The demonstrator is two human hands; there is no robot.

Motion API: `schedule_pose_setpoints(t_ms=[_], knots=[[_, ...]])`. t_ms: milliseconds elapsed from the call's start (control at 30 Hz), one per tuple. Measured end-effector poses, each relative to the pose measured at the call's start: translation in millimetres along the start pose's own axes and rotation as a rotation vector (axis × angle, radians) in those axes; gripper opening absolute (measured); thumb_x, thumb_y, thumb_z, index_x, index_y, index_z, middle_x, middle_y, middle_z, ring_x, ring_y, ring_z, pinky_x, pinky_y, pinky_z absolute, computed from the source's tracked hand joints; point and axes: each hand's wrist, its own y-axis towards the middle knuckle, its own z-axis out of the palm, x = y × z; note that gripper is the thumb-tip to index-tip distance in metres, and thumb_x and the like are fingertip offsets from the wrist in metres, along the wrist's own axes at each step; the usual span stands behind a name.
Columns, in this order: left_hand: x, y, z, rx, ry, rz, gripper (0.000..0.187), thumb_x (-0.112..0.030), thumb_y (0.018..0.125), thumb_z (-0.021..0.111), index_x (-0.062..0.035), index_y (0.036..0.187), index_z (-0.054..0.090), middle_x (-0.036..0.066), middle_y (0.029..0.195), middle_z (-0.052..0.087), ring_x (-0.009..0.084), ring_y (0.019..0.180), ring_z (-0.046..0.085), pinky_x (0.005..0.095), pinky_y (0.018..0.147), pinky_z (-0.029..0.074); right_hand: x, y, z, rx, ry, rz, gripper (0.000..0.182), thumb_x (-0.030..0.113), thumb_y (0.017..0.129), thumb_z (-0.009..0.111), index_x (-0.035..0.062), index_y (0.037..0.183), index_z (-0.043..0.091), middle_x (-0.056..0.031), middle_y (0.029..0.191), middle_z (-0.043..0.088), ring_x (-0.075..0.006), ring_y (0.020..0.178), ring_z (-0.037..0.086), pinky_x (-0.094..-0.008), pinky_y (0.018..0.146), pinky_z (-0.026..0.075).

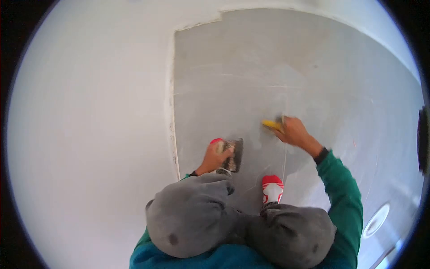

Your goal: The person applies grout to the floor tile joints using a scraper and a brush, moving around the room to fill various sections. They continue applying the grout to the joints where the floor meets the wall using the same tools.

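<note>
Low at centre, my left hand (212, 158) is closed round the handle of a wide putty knife (238, 154). Its broad blade is dark and smeared with dried material, and it is held close over the grey floor, in front of my left foot. My right hand (295, 132) reaches out ahead over the grey floor (224, 62), fingers wrapped round a yellow tool (271, 124). Motion blurs that tool, so I cannot tell its exact kind. Damp-looking darker patches show on the floor around it.
A white wall (89, 134) rises on the left, with a rough pale edge (171, 112) along its foot. My red-and-white sock (272, 188) stands below my right hand. To the lower right lies a round white disc (376, 220). A dark object (422, 141) sits at the far right edge.
</note>
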Motion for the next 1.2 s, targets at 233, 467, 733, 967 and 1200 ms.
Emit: schedule_pose_setpoints(t_ms=[233, 467, 733, 967, 1200], knots=[[46, -9, 19, -0.034, 0.148, -0.044, 0.031, -0.031, 0.075, 0.063, -0.0013, 0.073, 0.054, 0.014, 0.063, 0.053, 0.0269, 0.058, 0.052, 0.0366, 0.054, 0.04, -45, -6, -126, -0.487, -0.26, 0.224, 0.036, 0.017, 0.081, 0.061, 0.0043, 0.114, 0.054, -0.0117, 0.101, 0.061, -0.0212, 0.087, 0.06, -0.031, 0.074, 0.047], [70, 11, 14, 0.092, 0.146, 0.298, 0.033, -0.033, 0.077, 0.062, -0.0016, 0.071, 0.054, 0.013, 0.058, 0.052, 0.0277, 0.054, 0.053, 0.0385, 0.051, 0.04, 8, 74, -208, -0.479, -0.287, 0.156, 0.031, 0.017, 0.083, 0.061, -0.0018, 0.107, 0.055, -0.0128, 0.091, 0.061, -0.0195, 0.073, 0.061, -0.0316, 0.064, 0.048], [61, 12, 4, 0.094, 0.01, 0.227, 0.032, -0.035, 0.077, 0.059, -0.0044, 0.069, 0.054, 0.012, 0.056, 0.052, 0.0282, 0.052, 0.053, 0.0385, 0.049, 0.04, 152, 250, -51, -0.224, 0.296, -0.008, 0.032, 0.018, 0.073, 0.069, 0.0034, 0.096, 0.052, -0.005, 0.079, 0.058, -0.0123, 0.07, 0.057, -0.0283, 0.064, 0.048], [70, 10, -15, 0.112, -0.057, 0.14, 0.03, -0.034, 0.076, 0.06, -0.0043, 0.074, 0.056, 0.013, 0.063, 0.055, 0.0283, 0.059, 0.056, 0.0373, 0.052, 0.042, 228, 269, 125, 0.129, 0.754, -0.003, 0.036, 0.033, 0.072, 0.064, 0.0013, 0.086, 0.055, -0.0143, 0.079, 0.058, -0.0245, 0.069, 0.058, -0.0386, 0.062, 0.047], [88, 2, 2, 0.129, -0.117, 0.13, 0.029, -0.03, 0.074, 0.061, -0.0021, 0.08, 0.057, 0.016, 0.072, 0.059, 0.0306, 0.066, 0.058, 0.0391, 0.058, 0.046, 174, 383, 110, -0.526, 0.557, 0.135, 0.03, 0.031, 0.078, 0.062, 0.0015, 0.074, 0.056, -0.0103, 0.064, 0.061, -0.021, 0.056, 0.059, -0.033, 0.052, 0.047]])
